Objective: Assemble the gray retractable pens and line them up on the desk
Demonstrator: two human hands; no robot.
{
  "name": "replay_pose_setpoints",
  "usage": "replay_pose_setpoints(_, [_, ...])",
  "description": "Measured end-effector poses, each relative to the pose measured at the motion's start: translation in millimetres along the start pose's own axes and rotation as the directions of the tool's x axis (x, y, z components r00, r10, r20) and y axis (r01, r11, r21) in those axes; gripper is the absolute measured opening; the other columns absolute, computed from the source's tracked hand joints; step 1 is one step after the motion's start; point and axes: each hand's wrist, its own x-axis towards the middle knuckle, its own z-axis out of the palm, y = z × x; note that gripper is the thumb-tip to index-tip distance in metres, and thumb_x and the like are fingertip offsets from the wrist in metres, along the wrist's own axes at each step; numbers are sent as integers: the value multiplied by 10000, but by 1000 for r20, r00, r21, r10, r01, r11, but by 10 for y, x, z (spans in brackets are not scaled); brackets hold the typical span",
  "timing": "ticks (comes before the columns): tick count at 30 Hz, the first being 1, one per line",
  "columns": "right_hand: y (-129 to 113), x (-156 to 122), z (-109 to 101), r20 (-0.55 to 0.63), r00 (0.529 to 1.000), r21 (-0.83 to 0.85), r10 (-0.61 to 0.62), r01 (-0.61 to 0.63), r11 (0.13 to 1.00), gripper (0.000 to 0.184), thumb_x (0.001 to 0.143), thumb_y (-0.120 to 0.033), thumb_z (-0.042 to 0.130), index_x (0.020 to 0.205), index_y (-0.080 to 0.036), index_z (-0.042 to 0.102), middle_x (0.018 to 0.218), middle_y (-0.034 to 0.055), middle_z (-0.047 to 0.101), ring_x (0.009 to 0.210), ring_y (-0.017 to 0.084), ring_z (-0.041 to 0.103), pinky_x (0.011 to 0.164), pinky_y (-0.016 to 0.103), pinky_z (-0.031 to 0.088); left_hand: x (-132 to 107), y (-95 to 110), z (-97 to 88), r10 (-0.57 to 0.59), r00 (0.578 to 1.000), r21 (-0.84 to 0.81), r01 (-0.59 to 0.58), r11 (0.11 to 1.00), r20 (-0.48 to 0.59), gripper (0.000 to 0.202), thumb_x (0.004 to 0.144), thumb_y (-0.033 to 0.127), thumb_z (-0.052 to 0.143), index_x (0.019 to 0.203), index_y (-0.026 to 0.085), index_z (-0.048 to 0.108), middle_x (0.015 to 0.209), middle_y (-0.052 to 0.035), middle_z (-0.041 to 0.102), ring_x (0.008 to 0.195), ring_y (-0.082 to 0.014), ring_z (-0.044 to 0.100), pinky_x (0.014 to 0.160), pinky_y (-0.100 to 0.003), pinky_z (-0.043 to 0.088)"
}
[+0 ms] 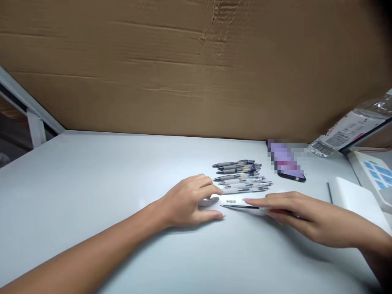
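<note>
My right hand [301, 216] pinches a thin pen refill [240, 206] between thumb and fingers. Its dark length points left, just above the white table, and its rear end is hidden in the hand. Close to the refill's tip is my left hand [196, 200], thumb and forefinger apart, with nothing seen between them. A small spring [231, 201] lies on the table between the two hands, just beyond the refill. Behind the hands lie several pens [240, 177] in a loose row, some with grey grips and some with clear or white barrels.
A phone with a purple screen [286, 159] lies behind the pens to the right. A clear labelled bottle [346, 128] stands at the far right. A white block-like object [355, 200] sits by my right wrist. Cardboard [183, 81] walls off the table's back edge.
</note>
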Motion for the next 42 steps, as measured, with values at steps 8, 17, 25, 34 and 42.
replay_pose_setpoints(8, [71,-48,-65,-7,993,10,117,-117,993,321,922,-538,471,1153,-339,573,874,28,671,788,231,626,710,339,508,0,40,55,58,998,64,-56,996,-23,211,941,208,487,872,187,686,807,-48,589,701,-143,503,645,-260,396])
replay_pose_setpoints(17, [130,16,-166,-107,992,50,65,-60,997,306,920,-513,502,1004,-282,685,911,35,701,794,225,626,684,324,470,7,0,27,36,999,-21,-36,999,-4,191,922,210,499,922,182,687,813,-54,610,735,-154,540,669,-263,436])
replay_pose_setpoints(25, [-54,238,35,-213,976,107,-40,64,992,331,921,-491,522,984,-259,750,900,56,710,803,214,618,701,322,469,-5,79,53,161,987,96,-160,983,-4,206,934,261,509,980,212,703,822,-49,599,669,-134,508,615,-263,396])
replay_pose_setpoints(34, [-61,180,12,-232,971,59,-51,66,996,308,914,-472,535,948,-280,774,761,44,657,692,188,585,618,305,436,1,113,108,229,971,182,-212,960,-74,238,928,204,509,752,195,668,743,-15,580,587,-103,459,565,-267,356])
replay_pose_setpoints(42, [-80,191,29,-244,968,30,-56,65,997,287,919,-424,537,940,-259,771,759,43,666,670,174,582,592,285,420,6,106,101,211,974,139,-199,970,-77,212,913,186,513,822,196,704,743,-31,600,609,-117,477,581,-271,362])
